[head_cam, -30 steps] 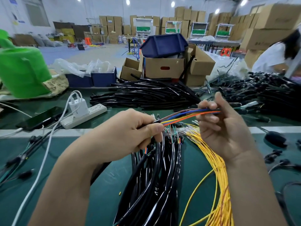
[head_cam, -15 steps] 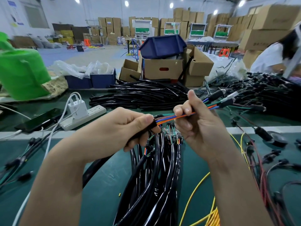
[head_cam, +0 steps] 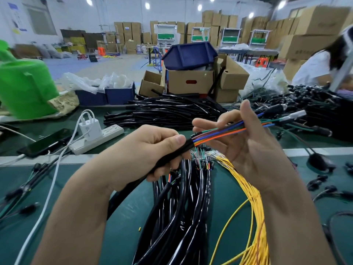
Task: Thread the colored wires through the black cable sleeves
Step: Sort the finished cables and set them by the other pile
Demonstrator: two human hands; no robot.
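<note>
Black clutter crowds the green mat (head_cam: 124,226): a thick bundle of sleeved cables (head_cam: 181,207) lies directly under the hands, yellow wires (head_cam: 254,207) fan out just right of it, and a heap of loose sleeves (head_cam: 168,113) is stacked across the far side. Connector harnesses (head_cam: 315,115) pile up at far right, with a person in white (head_cam: 315,67) behind them. At left, a power strip (head_cam: 103,135) carries a white charger (head_cam: 88,127), beside a dark phone (head_cam: 45,141). A green plastic tub (head_cam: 24,88) stands at far left. Further back, two blue trays (head_cam: 107,95) hold crumpled clear bags (head_cam: 114,81), and a blue bin (head_cam: 189,54) sits tipped on a cardboard box (head_cam: 189,81); what is in the box is hidden. Above the bundle, the left hand (head_cam: 145,153) is wrapped firmly round the black cable sleeve (head_cam: 122,195), thumb pressed near its mouth. The colored wires (head_cam: 219,133) emerge from that mouth and run right into the right hand (head_cam: 248,148), which pinches them between thumb and curled fingers.
</note>
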